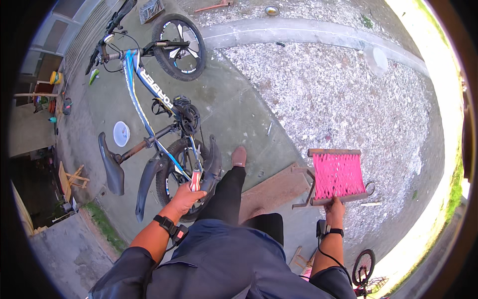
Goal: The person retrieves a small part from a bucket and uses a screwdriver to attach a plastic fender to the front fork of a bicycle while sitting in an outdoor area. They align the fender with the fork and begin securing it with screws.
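Note:
My left hand is closed around a hand tool with a red and white handle. Its slim metal end points away from me, over the rear wheel of a bicycle, and its exact kind is hard to make out. The blue, white and black bicycle lies on its side on the green-grey floor, saddle toward the left. On the right, my right hand grips the near bar of a small stool. Pink woven cord forms its seat, on a brown metal frame held up off the ground.
A white bucket stands left of the bicycle. A rusty brown board lies beside my feet. Farther off are a grey crate and rough whitish ground. At the lower right stands another bike.

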Action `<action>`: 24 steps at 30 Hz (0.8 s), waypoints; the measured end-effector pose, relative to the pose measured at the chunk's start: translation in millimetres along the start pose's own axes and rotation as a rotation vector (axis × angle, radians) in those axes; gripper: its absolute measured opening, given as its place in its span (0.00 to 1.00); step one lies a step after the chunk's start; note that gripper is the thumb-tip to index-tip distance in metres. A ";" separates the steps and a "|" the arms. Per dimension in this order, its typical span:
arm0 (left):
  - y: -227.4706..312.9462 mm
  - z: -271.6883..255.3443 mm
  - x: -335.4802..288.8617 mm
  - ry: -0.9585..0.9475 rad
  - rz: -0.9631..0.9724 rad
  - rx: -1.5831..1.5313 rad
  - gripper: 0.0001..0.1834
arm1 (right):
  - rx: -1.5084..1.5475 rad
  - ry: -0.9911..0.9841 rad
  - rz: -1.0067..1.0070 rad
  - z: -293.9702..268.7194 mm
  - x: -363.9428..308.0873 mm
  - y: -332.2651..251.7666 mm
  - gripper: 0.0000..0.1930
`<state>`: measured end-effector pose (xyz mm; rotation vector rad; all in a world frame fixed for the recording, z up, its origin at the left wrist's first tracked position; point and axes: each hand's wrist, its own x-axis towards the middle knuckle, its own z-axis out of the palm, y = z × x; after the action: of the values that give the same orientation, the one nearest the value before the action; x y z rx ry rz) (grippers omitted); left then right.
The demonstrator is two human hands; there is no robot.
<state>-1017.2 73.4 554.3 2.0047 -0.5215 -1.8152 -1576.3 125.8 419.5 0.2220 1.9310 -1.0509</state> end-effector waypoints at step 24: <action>221.6 50.4 114.1 0.569 0.123 -0.789 0.12 | -2.345 -1.168 -1.646 724.4 -130.3 -312.8 0.16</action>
<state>-1060.2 -176.9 566.7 1.7265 0.2189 -1.0373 -1210.9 -576.6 532.8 -2.6292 0.6292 0.8877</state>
